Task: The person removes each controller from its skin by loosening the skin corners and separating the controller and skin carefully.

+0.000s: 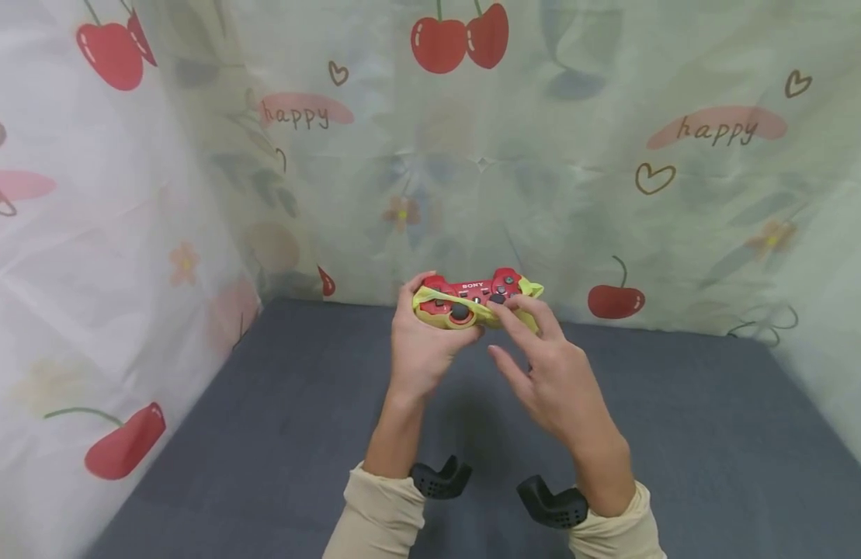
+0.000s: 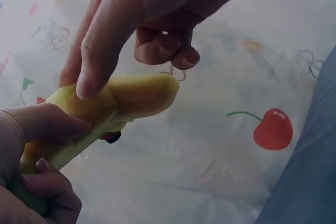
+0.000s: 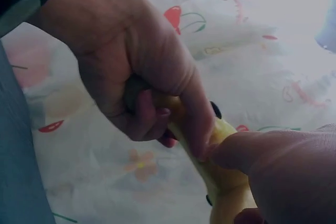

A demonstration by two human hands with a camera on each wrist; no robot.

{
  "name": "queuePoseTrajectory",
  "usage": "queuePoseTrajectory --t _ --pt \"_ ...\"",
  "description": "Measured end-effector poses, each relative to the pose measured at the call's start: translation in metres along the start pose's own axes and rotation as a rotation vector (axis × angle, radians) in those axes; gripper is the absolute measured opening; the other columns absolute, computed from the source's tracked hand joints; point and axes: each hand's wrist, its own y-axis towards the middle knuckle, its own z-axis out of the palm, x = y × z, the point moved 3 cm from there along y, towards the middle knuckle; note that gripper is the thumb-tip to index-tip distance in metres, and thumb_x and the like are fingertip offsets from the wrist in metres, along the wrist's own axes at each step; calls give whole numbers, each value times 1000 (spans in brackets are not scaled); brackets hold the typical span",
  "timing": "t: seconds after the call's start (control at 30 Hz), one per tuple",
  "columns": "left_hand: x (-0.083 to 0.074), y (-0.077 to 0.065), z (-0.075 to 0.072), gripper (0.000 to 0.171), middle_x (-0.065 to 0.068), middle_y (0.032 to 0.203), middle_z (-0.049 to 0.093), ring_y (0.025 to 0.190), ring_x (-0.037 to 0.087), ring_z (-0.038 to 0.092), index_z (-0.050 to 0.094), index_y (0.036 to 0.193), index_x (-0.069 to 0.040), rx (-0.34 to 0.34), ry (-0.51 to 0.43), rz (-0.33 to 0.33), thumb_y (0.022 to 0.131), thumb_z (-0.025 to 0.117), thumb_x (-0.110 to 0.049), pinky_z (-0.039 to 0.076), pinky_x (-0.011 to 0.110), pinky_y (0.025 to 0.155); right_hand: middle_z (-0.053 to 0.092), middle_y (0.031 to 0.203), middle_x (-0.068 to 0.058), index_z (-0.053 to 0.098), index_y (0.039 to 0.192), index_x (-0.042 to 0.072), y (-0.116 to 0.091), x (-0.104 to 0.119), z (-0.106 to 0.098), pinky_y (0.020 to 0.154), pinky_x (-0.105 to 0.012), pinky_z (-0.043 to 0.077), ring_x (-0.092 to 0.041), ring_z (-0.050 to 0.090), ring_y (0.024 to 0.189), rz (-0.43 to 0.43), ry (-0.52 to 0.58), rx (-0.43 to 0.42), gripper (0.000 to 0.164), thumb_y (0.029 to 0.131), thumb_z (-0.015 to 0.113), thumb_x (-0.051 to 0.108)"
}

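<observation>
Yellow and stretchy-looking, a cover [image 2: 147, 95] serves as the only container we see, and a red controller [image 1: 482, 289] marked SONY sits partly inside it. Its underside and the grip shown in the left wrist view are wrapped; its upper face lies largely bare, with a yellow band crossing it above the left stick [image 1: 460, 311]. We see a loose yellow tab [image 1: 531, 288] at the controller's upper right corner.

Our left hand [image 1: 423, 349] grasps the controller's left end, thumb along the near side. Our right hand [image 1: 552, 373] bends its fingertips onto the cover beside the right stick [image 1: 498, 298]; whether they pinch it, we cannot tell. We hold everything above the grey table [image 1: 682, 419], lined up in the head view with the middle of its far edge.
</observation>
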Motion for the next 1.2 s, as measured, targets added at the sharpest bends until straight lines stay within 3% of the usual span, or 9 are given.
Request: queuePoseTrajectory --t 0.27,0.47,0.6,0.87,1.0,1.2 --pt "-3 1 -2 88 7 134 56 113 25 65 42 144 -20 15 -65 4 73 86 6 62 30 81 51 144 -9 51 151 17 -1 13 8 49 -25 42 -11 41 52 37 -106 -36 72 86 82 12" --pt "-5 1 -4 88 7 133 55 112 24 64 41 145 -18 -6 -28 26 73 87 5 62 30 81 49 153 -9 44 155 13 -2 28 12 47 -23 35 -8 32 47 132 -135 1 78 86 81 14" --pt "-5 1 -6 90 6 132 56 111 23 64 42 145 -19 -19 23 53 72 89 2 62 29 81 42 160 -7 38 158 14 -3 29 14 47 -21 35 -5 30 45 159 -70 51 81 89 79 17" --pt "-7 4 -13 90 7 132 56 112 24 64 41 146 -21 20 63 117 73 90 -1 62 29 82 30 169 1 29 162 20 -2 22 1 55 -19 45 2 42 55 180 233 129 84 93 76 16" --pt "-7 5 -16 90 7 131 55 113 24 63 40 147 -19 45 68 133 74 89 -1 62 30 81 41 163 -3 35 160 17 0 14 -7 57 -20 47 -1 46 58 179 298 64 79 92 76 10" --pt "-4 6 -16 86 5 125 58 106 23 65 43 144 -26 120 100 138 75 89 -2 62 30 79 51 148 -9 49 151 12 -2 -7 -18 65 -20 54 -9 62 74 247 251 -50 68 90 78 10"
